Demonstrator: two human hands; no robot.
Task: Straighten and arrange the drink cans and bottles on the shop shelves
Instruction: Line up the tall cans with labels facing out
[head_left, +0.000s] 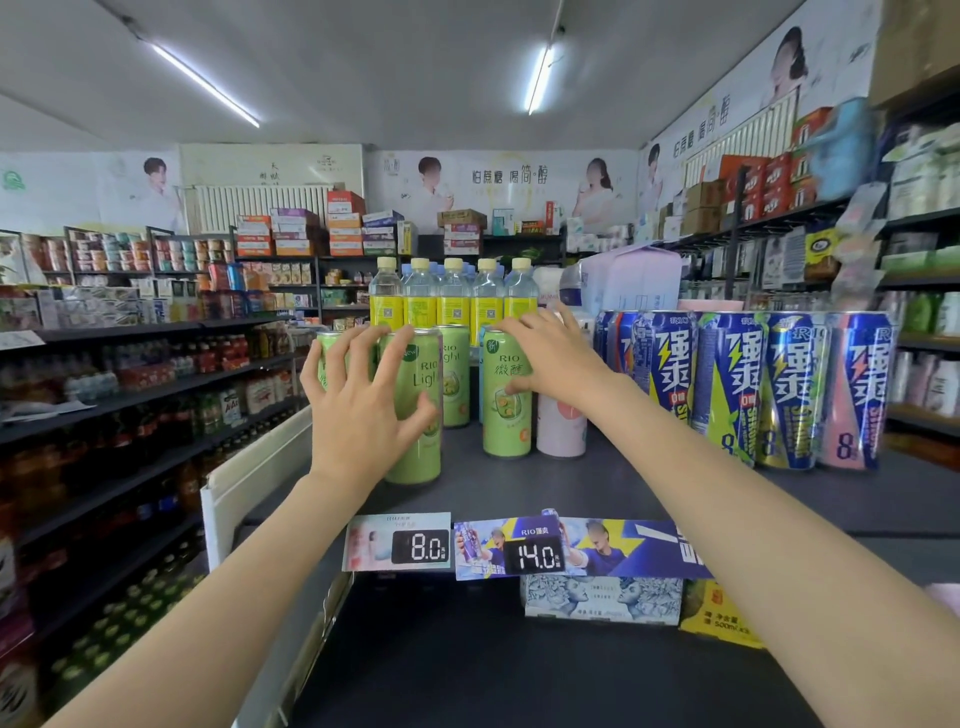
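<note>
Left grip holds one green can, right grip holds another

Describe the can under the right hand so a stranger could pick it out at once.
On the dark top shelf, left of the blue cans, stands a cluster of green cans. The green can under the right hand stands apart, touching a pale pink can.

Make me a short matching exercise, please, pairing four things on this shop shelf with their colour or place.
Things:
1. front can under the left hand
2. can beside the right-hand green can
3. tall cans on the right
4. bottles at the back

Descriptions:
A. pale pink
B. yellow labels, cream caps
C. green
D. blue with yellow lightning

Pairs: 1-C, 2-A, 3-D, 4-B
</note>
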